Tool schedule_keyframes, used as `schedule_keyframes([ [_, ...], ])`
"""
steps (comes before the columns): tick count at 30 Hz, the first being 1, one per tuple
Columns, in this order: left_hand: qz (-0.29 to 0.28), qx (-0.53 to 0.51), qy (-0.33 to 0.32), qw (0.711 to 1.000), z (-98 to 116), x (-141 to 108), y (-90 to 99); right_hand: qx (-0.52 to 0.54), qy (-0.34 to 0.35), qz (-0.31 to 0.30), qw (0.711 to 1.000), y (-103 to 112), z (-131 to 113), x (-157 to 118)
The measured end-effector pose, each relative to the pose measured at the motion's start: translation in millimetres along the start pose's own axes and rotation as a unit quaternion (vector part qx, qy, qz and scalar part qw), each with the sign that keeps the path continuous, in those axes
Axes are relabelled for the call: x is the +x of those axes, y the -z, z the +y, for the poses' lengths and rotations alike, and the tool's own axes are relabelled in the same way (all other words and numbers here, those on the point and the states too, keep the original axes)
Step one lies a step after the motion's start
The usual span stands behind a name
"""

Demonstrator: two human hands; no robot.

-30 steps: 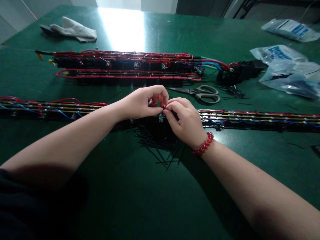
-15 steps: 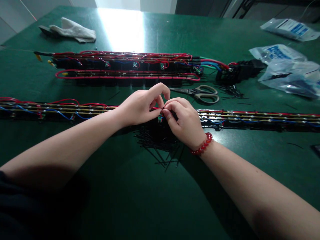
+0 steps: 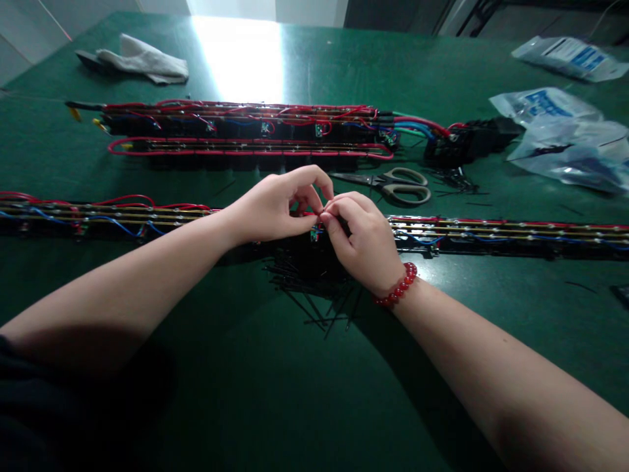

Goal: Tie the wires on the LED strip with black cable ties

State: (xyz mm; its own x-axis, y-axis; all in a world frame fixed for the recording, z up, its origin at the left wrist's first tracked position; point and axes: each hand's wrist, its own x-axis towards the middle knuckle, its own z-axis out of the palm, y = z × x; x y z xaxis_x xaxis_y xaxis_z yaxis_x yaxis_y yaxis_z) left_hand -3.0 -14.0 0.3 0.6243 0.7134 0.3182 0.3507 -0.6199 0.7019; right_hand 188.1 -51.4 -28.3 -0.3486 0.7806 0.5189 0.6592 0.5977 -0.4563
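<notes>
Above a long wired strip (image 3: 491,234) with brass-coloured rails and red and blue wires, my two hands meet at the fingertips. My left hand (image 3: 280,203) is closed in a thumb-and-finger pinch, its other fingers curled. My right hand (image 3: 366,236), with a red bead bracelet at the wrist, pinches at the same spot beside a red wire. Whatever small thing sits between the fingertips is too hidden to name. Just below the hands, a loose pile of thin black cable ties (image 3: 307,282) lies on the green tabletop (image 3: 221,380).
Behind the hands lie scissors (image 3: 403,185) and a shorter wired assembly (image 3: 246,121) with thick cables leading to a black connector (image 3: 472,137). Plastic bags (image 3: 570,144) rest at the right, and a whitish cloth (image 3: 147,59) at the far left.
My left hand and forearm have shifted slightly left, with the wrist a touch lower. The right hand has barely moved, and both pinches still meet at the same place.
</notes>
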Motion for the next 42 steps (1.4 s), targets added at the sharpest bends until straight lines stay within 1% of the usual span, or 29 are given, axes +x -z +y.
schedule_keyframes([
  [3, -0.017, 0.026, -0.024, 0.999, 1.8, -1.2, 0.8, -0.001, -0.007, 0.002, 1.0, -0.3, 0.4, 0.0],
  [6, -0.02, 0.072, -0.037, 0.996, 2.4, -2.7, 0.3, -0.003, -0.008, 0.003, 1.0, -0.3, 1.2, 0.2],
  [9, -0.007, 0.123, -0.055, 0.991, 2.2, -4.2, -1.7, -0.008, -0.01, 0.005, 1.0, 0.3, 1.3, 0.6],
  [14, 0.014, 0.179, -0.095, 0.979, 1.5, -5.3, -6.3, 0.005, -0.011, 0.005, 1.0, 2.1, -0.4, 0.8],
  [19, 0.022, 0.243, -0.13, 0.961, 0.4, -5.2, -10.0, 0.013, -0.011, 0.001, 1.0, 3.1, -1.0, 0.5],
  [24, -0.005, 0.3, -0.157, 0.941, -1.0, -6.5, -10.3, 0.011, -0.004, -0.005, 1.0, 3.4, 0.3, 0.2],
  [28, 0.002, 0.34, -0.169, 0.925, -1.2, -7.7, -9.5, 0.012, 0.0, -0.009, 1.0, 4.0, 1.1, 0.4],
  [31, 0.001, 0.37, -0.19, 0.909, -0.3, -8.2, -10.3, 0.013, -0.001, -0.017, 1.0, 4.5, 1.7, 0.5],
  [37, 0.045, 0.419, -0.236, 0.875, -1.5, -8.7, -15.2, 0.027, -0.002, -0.004, 1.0, 4.1, 2.7, -0.3],
  [42, 0.057, 0.421, -0.252, 0.869, -3.4, -8.9, -16.9, 0.038, -0.007, -0.005, 0.999, 4.9, 2.0, 0.7],
])
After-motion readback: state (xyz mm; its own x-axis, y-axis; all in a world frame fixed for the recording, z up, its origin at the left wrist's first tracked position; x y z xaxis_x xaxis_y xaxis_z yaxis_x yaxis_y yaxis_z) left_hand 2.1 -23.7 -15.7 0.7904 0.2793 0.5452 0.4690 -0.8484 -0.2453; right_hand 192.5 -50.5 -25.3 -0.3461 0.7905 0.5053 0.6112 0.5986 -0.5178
